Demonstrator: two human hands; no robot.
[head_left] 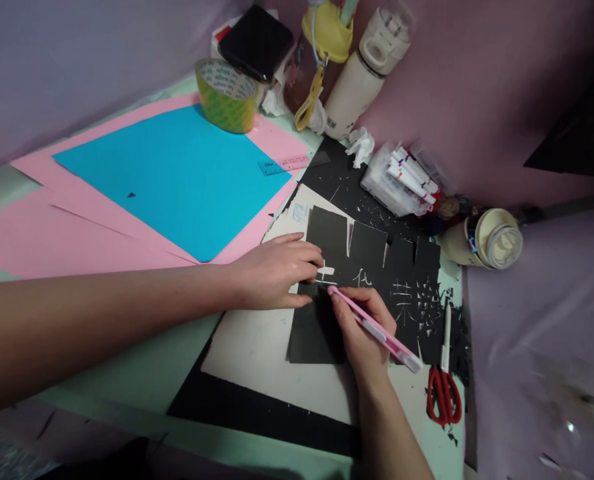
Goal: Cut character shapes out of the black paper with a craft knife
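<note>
My right hand (369,333) grips a pink craft knife (377,330), its tip end down at a sheet of black paper (321,333). White characters show through cuts in that paper, and slits run in from its far edge. My left hand (281,272) lies on the paper's left side with fingers stretched out, holding nothing. Beneath the black paper is a white board (257,353) with worn edges. Right of my right hand lie scissors (445,393) with red handles, among small black paper scraps (459,340).
Blue paper (177,180) lies over pink sheets (77,233) at the left, with a clear ruler (287,164) on its corner. Behind stand a tape roll (229,110), a phone (257,41), a yellow-lidded bottle (327,33), a cream bottle (359,87), a marker box (399,180) and a cup (477,240).
</note>
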